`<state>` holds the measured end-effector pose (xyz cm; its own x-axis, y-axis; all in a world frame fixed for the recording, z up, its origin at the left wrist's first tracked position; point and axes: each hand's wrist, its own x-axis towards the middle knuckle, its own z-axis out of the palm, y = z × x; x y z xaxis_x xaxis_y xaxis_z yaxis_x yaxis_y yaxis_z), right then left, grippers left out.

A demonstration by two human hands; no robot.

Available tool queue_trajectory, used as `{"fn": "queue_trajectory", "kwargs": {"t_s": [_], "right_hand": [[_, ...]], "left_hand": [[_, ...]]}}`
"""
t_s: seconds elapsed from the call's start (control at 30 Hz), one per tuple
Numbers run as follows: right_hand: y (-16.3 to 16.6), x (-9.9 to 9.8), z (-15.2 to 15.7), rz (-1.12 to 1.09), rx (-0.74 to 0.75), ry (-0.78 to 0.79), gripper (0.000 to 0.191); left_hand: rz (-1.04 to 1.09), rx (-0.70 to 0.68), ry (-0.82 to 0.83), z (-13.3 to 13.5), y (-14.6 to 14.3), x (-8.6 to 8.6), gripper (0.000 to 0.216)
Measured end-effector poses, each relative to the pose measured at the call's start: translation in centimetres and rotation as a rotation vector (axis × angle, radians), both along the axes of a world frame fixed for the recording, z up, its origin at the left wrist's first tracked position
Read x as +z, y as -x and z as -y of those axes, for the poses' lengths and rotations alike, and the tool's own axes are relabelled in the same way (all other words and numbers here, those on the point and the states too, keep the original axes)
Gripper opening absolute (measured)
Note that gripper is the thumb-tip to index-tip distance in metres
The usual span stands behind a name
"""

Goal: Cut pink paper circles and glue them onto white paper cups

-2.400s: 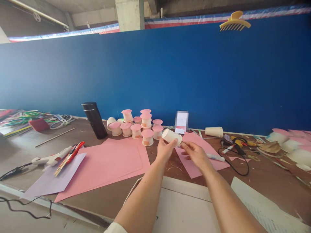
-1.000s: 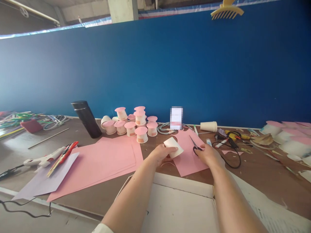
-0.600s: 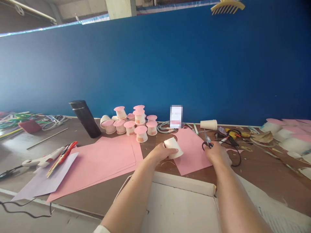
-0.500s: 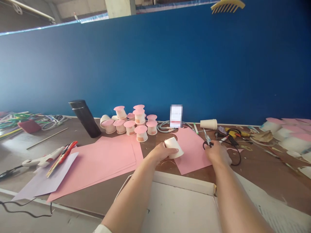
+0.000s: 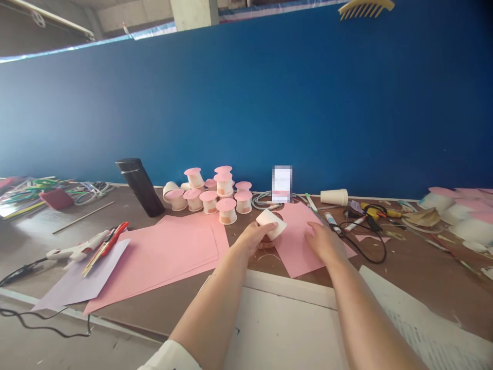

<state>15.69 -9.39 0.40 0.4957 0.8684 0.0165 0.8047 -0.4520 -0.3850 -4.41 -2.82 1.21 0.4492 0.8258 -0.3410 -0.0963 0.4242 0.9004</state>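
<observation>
My left hand grips a white paper cup, tilted on its side and raised near the left edge of a pink paper sheet. My right hand is over the right part of that sheet, fingers stretched out to the left and partly apart. No object shows in it, though its underside is hidden. The scissors cannot be made out clearly. Just behind the right hand lie a glue stick and a green-and-white marker.
Pink-topped cups stand grouped behind larger pink sheets. Left are a black flask, a glue gun and a red cutter. A white box lid lies in front, a cup and cables right.
My right hand has moved left from the scissors onto the pink sheet, and the scissors no longer show at its fingers. My left hand keeps the cup, now tilted more and slightly higher.
</observation>
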Motion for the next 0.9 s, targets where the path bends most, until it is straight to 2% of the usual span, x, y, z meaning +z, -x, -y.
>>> {"fn": "queue_trajectory", "kwargs": {"t_s": [0.13,0.23,0.33,0.4,0.5,0.57,0.63,0.73,0.8,0.9], "right_hand": [[0.6,-0.1,-0.1,0.012,0.055,0.024,0.053],[0.9,0.0,0.0,-0.006,0.094,0.025,0.047],[1.1,0.3,0.1,-0.049,0.119,-0.002,0.044],[1.2,0.6,0.3,-0.095,0.128,-0.088,0.043],[1.7,1.5,0.8,-0.162,0.144,-0.267,0.042],[2.2,2.0,1.1,-0.184,0.200,-0.332,0.045],[2.8,2.2,1.4,-0.188,0.313,-0.319,0.056],[3.6,1.7,1.6,-0.160,0.487,-0.194,0.090],[4.0,1.0,1.6,-0.122,0.531,-0.106,0.111],[4.5,0.3,1.5,-0.040,0.508,-0.020,0.123]], "left_hand": [[0.012,-0.121,0.071,0.6,-0.1,0.3,0.056],[0.012,-0.154,0.072,1.2,-0.1,0.9,0.057],[-0.022,-0.135,0.017,1.8,0.1,1.8,0.050],[-0.037,-0.124,-0.013,2.1,0.3,2.4,0.044],[0.053,-0.014,-0.075,2.2,0.7,2.9,0.037],[0.135,0.067,-0.110,2.1,0.9,3.1,0.035],[0.173,0.115,-0.126,2.0,0.9,3.1,0.031],[0.198,0.183,-0.114,2.0,0.9,3.1,0.021],[0.247,0.227,-0.083,1.9,0.9,3.2,0.016],[0.349,0.280,-0.021,1.7,0.8,3.2,0.013]]}}
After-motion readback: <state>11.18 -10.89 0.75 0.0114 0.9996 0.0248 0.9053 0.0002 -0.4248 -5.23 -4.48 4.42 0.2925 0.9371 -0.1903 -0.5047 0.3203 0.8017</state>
